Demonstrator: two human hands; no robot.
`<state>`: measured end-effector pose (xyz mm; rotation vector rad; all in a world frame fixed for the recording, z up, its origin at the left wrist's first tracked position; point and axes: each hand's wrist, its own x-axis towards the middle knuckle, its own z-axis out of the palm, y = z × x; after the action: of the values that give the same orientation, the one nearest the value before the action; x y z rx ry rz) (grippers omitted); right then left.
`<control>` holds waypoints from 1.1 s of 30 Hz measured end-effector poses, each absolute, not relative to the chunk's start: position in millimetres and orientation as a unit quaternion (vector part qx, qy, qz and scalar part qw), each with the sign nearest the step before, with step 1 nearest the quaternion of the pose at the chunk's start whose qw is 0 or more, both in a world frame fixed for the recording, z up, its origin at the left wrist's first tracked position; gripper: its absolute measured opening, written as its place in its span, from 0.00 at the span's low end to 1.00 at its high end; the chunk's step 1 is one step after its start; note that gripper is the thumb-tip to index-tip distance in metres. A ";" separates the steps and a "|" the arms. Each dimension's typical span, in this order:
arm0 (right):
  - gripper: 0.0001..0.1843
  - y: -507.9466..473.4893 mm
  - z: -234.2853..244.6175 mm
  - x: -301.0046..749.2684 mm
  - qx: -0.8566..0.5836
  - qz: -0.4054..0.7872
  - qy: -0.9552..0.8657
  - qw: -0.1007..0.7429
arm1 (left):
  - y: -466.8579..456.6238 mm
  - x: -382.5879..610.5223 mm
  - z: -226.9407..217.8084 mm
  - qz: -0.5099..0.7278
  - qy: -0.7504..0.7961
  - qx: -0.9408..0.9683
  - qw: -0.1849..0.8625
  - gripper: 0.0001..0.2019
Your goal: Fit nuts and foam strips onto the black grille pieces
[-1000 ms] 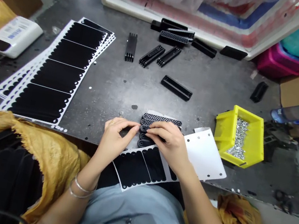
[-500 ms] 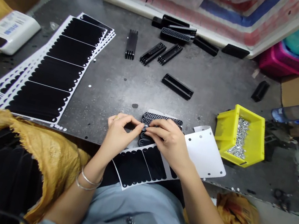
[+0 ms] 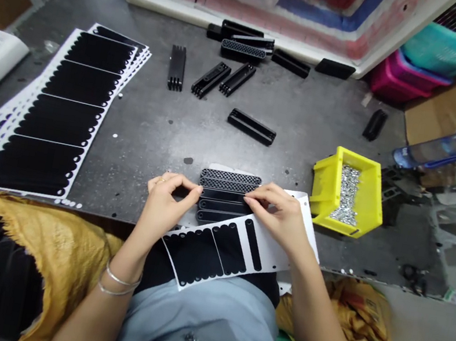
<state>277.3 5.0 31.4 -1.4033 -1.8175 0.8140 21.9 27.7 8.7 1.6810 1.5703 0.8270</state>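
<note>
My left hand (image 3: pixel 169 198) pinches the left end of a thin black adhesive strip (image 3: pixel 223 195). Its right end sits between the thumb and finger of my right hand (image 3: pixel 276 209). Stretched between them, the strip lies along one of several black plastic bars (image 3: pixel 222 216) placed side by side; whether it is fully pressed down I cannot tell. The two farthest bars (image 3: pixel 231 177) show a patterned mesh face. Below my hands, a white backing sheet (image 3: pixel 247 234) carries black strips (image 3: pixel 196 253), with a single one (image 3: pixel 252 245) standing apart near my right wrist.
A stack of sticker sheets (image 3: pixel 71 84) lies at left. More black bars (image 3: pixel 251 126) are scattered farther back. To the right stands a yellow bin (image 3: pixel 319 189) of small silvery parts (image 3: pixel 347 194). A white-rimmed tray (image 3: pixel 184 17) borders the back, and scissors (image 3: pixel 414 278) lie at right.
My hands were close together over the bars; now they are apart, the right one farther right, with the strip spanning between them. The view has shifted, so the table's things appear farther left.
</note>
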 end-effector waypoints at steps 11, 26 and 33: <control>0.04 -52.8 48.1 300.8 -0.615 0.231 -0.659 0.366 | -29.8 57.3 30.0 0.373 0.460 0.773 0.227 0.14; 0.16 -90.4 27.8 267.6 -0.491 0.162 -0.764 0.386 | -31.6 55.9 39.6 0.250 0.419 0.815 0.312 0.14; 0.10 -77.6 48.1 298.1 -0.462 0.474 -0.547 0.513 | -43.3 47.8 5.7 0.305 0.445 0.834 0.113 0.03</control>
<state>298.1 -77.6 48.1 -1.1111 -1.3145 1.1387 47.8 -43.3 5.7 2.4484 1.3059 0.8958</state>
